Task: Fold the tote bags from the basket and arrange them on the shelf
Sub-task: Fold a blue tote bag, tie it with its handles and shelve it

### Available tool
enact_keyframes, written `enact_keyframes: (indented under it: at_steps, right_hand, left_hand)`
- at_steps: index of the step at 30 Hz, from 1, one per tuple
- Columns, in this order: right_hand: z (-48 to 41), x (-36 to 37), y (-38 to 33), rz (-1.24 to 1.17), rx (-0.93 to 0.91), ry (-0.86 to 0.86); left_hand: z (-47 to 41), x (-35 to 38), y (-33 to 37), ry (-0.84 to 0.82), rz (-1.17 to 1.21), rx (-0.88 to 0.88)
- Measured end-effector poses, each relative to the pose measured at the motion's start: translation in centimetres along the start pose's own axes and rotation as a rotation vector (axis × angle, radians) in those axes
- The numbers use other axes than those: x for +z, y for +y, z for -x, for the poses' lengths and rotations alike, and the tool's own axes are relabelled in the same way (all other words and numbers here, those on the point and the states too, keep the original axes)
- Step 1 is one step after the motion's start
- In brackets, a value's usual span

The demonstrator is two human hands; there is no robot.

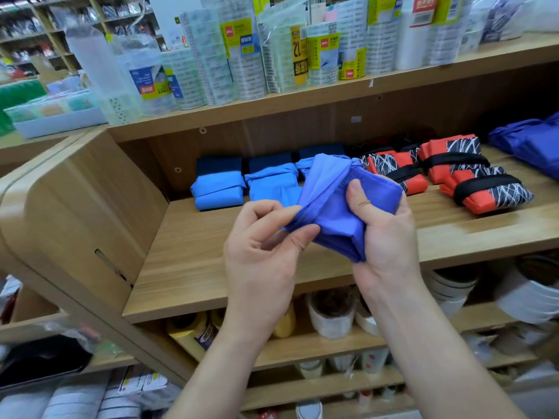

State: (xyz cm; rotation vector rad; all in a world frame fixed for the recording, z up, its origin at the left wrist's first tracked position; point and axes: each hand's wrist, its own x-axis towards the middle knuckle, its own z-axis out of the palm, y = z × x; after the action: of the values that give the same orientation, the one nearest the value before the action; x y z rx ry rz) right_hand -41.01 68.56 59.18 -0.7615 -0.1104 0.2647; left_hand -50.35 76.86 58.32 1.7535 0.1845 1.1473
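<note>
The right hand [384, 237] clutches a folded violet-blue fabric tote bag [335, 237], the left hand [263, 249] pinching its strap [320, 182]; slack could unravel it.

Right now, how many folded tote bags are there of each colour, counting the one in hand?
Light blue bags: 3
Red patterned bags: 3
Violet-blue bag being folded: 1
Total: 7, leaving out the violet-blue heap at right.

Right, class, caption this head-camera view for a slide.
Left hand and right hand fold a purple-blue tote bag at a shelf holding folded blue bags and red bags.
</note>
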Motion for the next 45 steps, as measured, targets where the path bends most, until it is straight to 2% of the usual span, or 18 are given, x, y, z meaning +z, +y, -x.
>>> enact_keyframes:
  at_steps: [5, 9, 12, 14, 15, 17, 20, 23, 26, 29, 33, 37, 40, 42, 45]
  right_hand:
    - [-0.2, 0.3, 0.2, -0.030, -0.024, 0.086]
    - [-0.3, 0.9, 0.6, -0.020, -0.042, 0.176]
    - [-3.0, 1.1, -1.4, -0.115, -0.190, 0.303]
    - [-4.2, 1.4, -3.1, -0.068, -0.328, 0.249]
    - [-4.2, 1.5, -3.1, -0.005, -0.374, 0.202]
    - [-3.1, 1.4, -2.0, 0.121, -0.412, 0.148]
    - [-1.8, 0.8, -0.1, 0.128, -0.372, 0.117]
    - [-1.4, 0.7, 0.8, 0.095, -0.355, 0.163]
    - [-0.9, 1.1, 1.7, 0.121, -0.375, 0.232]
    - [-0.2, 1.3, 2.1, 0.243, -0.483, 0.271]
    - [-0.1, 1.5, 2.1, 0.388, -0.573, 0.266]
    - [-0.2, 1.1, 1.6, 0.404, -0.446, 0.217]
    - [0.0, 0.9, 1.1, 0.298, -0.146, 0.108]
    - [0.6, 0.6, 0.7, 0.310, 0.032, -0.011]
    - [1.4, 0.1, -0.1, 0.424, 0.112, -0.237]
  left_hand:
    - [0.4, 0.7, -0.1, 0.069, 0.021, 0.034]
    - [0.7, 0.8, -0.4, 0.114, -0.186, 0.189]
    - [4.5, 1.5, -1.3, -0.113, -0.392, 0.345]
    - [6.7, 2.0, -1.1, -0.277, -0.356, 0.369]
    - [6.6, 2.0, -0.8, -0.278, -0.301, 0.342]
    - [4.6, 1.7, -0.4, -0.158, -0.203, 0.254]
    - [0.8, 0.9, 0.6, -0.026, -0.168, 0.197]
    - [-0.2, 1.2, 0.5, -0.039, -0.223, 0.158]
    - [0.0, 1.8, 0.3, 0.030, -0.255, 0.120]
    - [0.2, 1.9, 0.3, 0.036, -0.297, 0.153]
    - [0.5, 1.2, 1.1, -0.075, -0.484, 0.321]
    - [-0.4, -0.4, 2.3, -0.229, -0.678, 0.525]
    - [-0.9, -1.3, 2.3, -0.457, -0.889, 0.540]
    - [-1.2, -1.4, 1.5, -0.487, -1.028, 0.589]
    - [-1.8, -1.8, 0.9, -0.438, -0.989, 0.634]
